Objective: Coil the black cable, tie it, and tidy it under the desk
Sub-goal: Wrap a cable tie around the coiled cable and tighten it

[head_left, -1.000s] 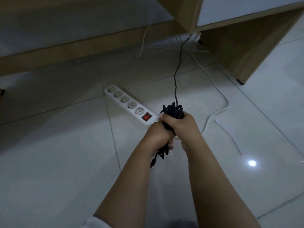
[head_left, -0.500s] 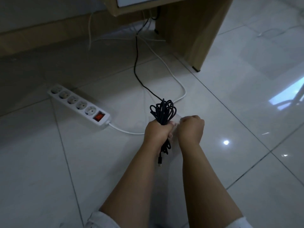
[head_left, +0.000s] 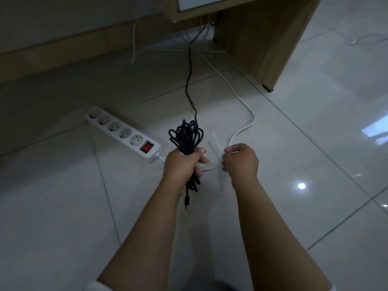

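Note:
My left hand [head_left: 182, 164] grips the middle of the coiled black cable [head_left: 186, 136]. Its loops stick up above my fist, and its plug end [head_left: 187, 202] hangs below. One strand runs from the bundle across the floor to under the desk [head_left: 262, 38]. My right hand [head_left: 241, 161] is a short way to the right of the bundle, fingers curled, and pinches a pale, blurred tie strip [head_left: 216, 143] that reaches back toward my left hand.
A white power strip [head_left: 123, 133] with a red switch lies on the tiled floor left of the bundle. Its white cord [head_left: 241, 97] curves behind my hands toward the desk's wooden side panel. More thin white wires lie under the desk.
My right hand has come off the bundle and moved right, drawing the pale strip out with it. My left hand keeps its grip on the coil.

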The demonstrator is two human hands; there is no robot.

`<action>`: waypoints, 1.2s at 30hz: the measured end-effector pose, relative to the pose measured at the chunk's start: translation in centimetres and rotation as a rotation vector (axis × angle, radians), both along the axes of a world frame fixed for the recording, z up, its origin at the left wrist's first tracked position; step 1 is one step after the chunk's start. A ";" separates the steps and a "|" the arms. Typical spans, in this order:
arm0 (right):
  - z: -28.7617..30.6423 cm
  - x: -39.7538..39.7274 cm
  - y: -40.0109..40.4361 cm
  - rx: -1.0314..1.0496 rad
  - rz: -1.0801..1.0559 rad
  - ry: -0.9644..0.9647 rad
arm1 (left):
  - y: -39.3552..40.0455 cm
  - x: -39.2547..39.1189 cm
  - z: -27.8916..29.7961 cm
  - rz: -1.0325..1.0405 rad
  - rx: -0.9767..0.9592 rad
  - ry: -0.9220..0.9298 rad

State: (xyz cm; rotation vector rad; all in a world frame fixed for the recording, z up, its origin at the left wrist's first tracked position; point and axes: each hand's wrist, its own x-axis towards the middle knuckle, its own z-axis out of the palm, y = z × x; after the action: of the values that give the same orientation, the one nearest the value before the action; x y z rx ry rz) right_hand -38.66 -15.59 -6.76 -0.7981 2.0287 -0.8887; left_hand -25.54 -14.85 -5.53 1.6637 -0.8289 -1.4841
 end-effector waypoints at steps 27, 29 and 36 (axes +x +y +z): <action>4.1 15.5 2.5 -0.296 -0.048 -0.892 | 1.0 14.1 2.1 0.298 -0.057 0.094; 3.9 15.5 2.3 -0.315 -0.061 -0.756 | 1.1 13.9 2.0 0.281 -0.061 0.096; 3.7 16.1 2.3 -0.248 0.031 -0.639 | 0.7 13.5 2.3 0.161 -0.093 0.045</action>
State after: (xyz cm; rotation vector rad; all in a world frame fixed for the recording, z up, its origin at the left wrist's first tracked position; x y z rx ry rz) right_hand -22.54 -13.24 -3.02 -0.5712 1.3623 -1.2104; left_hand -12.07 -14.11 -3.26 1.5838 -0.7113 -1.3470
